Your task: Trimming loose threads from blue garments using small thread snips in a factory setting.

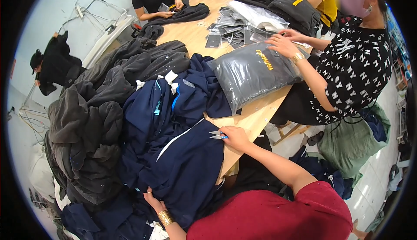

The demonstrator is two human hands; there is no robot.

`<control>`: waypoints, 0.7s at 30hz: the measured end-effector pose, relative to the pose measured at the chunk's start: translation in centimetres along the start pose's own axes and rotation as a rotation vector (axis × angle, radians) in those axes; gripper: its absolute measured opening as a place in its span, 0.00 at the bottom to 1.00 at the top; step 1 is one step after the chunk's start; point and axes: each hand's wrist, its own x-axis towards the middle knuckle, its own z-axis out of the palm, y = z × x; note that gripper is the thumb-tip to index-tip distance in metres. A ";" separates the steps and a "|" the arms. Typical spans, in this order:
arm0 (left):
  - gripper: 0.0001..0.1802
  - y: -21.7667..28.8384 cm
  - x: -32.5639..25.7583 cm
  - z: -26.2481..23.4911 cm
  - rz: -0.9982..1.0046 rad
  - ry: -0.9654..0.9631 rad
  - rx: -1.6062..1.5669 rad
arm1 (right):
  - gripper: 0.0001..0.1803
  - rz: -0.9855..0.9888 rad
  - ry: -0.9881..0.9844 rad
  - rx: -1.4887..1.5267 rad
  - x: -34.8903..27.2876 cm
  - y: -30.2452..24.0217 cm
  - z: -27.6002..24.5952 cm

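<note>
A navy blue garment (191, 157) with a white stripe lies spread over the table's near edge. At its lower left edge my left hand (154, 200) is closed on the cloth, with some fingers hidden beneath it. My right hand (234, 138) is closed around small thread snips with blue on the handle (218, 135). The blades point left over the garment and are parted. More navy garments (152, 96), with light blue and white trim, lie heaped beyond.
Dark grey fleece garments (87, 127) are piled at the left. A co-worker's hands (284, 44) rest on a plastic-bagged dark garment (256, 72) at the right. Beyond lie small dark packets (226, 25) on the wooden table (208, 1). A green sack (356, 140) stands on the floor.
</note>
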 end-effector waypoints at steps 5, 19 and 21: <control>0.19 0.5 -0.2 0.3 -0.030 0.045 0.056 | 0.07 0.011 -0.010 -0.004 0.1 -0.3 -0.2; 0.20 -0.6 0.5 -0.9 -0.028 0.049 0.057 | 0.07 -0.003 0.016 0.004 0.0 0.1 0.0; 0.20 -0.8 0.8 -1.3 -0.019 0.007 0.048 | 0.07 0.004 0.018 0.003 0.1 0.1 0.0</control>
